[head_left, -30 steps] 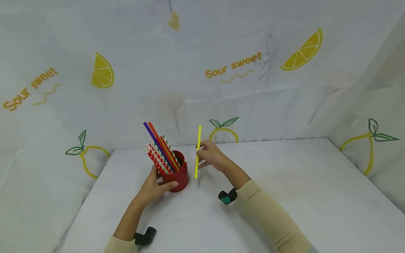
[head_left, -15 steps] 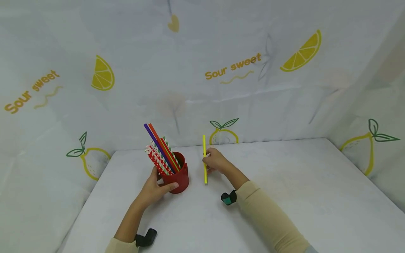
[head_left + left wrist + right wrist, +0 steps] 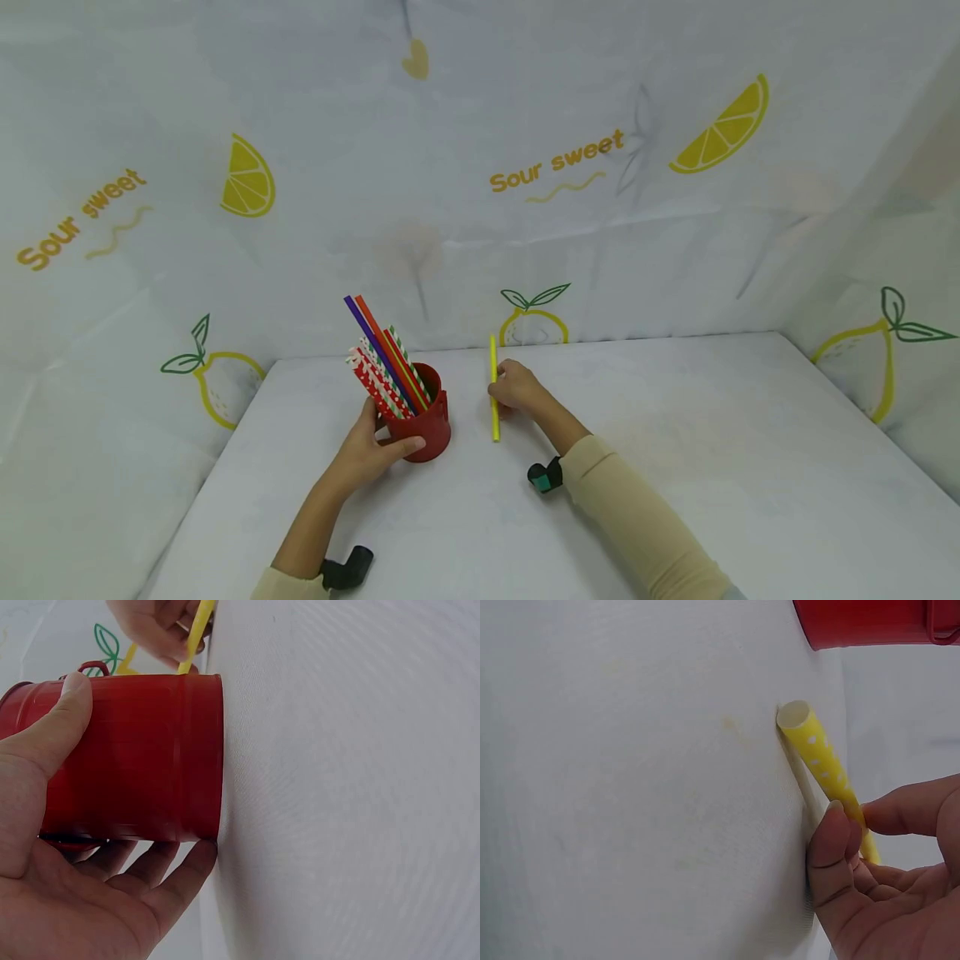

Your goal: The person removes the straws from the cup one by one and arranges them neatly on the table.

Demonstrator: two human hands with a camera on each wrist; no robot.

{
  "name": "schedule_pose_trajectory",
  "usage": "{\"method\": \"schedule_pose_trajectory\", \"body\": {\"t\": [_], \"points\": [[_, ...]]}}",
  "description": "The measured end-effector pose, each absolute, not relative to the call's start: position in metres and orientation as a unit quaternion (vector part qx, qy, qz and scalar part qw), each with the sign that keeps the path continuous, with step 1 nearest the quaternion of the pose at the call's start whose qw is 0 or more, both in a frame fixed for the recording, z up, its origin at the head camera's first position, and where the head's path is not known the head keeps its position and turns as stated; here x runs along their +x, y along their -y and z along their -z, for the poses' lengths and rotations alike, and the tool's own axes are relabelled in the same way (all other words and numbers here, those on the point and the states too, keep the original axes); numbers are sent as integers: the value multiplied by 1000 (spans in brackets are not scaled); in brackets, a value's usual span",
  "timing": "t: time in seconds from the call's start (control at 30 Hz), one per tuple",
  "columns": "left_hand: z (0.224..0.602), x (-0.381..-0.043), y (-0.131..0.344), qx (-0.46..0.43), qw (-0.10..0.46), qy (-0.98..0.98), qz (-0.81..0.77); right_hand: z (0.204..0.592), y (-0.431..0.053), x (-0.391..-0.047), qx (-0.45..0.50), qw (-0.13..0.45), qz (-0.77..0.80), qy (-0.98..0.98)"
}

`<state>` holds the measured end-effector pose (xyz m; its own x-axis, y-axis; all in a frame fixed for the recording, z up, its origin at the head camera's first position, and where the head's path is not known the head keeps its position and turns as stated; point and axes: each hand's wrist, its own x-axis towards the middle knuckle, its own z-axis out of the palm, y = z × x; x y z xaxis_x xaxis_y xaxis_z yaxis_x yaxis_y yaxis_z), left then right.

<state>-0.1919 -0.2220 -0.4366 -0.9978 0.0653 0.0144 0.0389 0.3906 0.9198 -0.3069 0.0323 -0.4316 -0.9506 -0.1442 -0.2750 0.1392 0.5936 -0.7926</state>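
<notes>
A red metal bucket [image 3: 422, 433] stands on the white table, filled with several paper straws [image 3: 386, 371] in red, purple, orange and striped or dotted patterns. My left hand [image 3: 362, 454] grips the bucket, thumb on the near side and fingers around the other, as the left wrist view shows on the red wall [image 3: 142, 757]. To the right of the bucket, my right hand [image 3: 519, 389] pinches a yellow straw [image 3: 494, 408] with white dots between thumb and fingers. In the right wrist view the yellow straw [image 3: 821, 761] lies low, its open end at the table surface.
The white tabletop [image 3: 675, 433] stretches to the right of the right hand. A white cloth backdrop [image 3: 337, 167] with lemon prints rises at the back and sides. Black wrist cameras [image 3: 347, 568] sit on both forearms.
My right hand has carried the yellow straw to the right and down, away from the bucket and onto the table. My left hand keeps its grip on the bucket.
</notes>
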Motion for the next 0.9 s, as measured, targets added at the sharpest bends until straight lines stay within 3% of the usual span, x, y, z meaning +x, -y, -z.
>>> {"method": "schedule_pose_trajectory", "body": {"t": [0.9], "points": [[437,-192,224,38,8,-835,-548,433,-34,-315,-8,153,407,-901]]}}
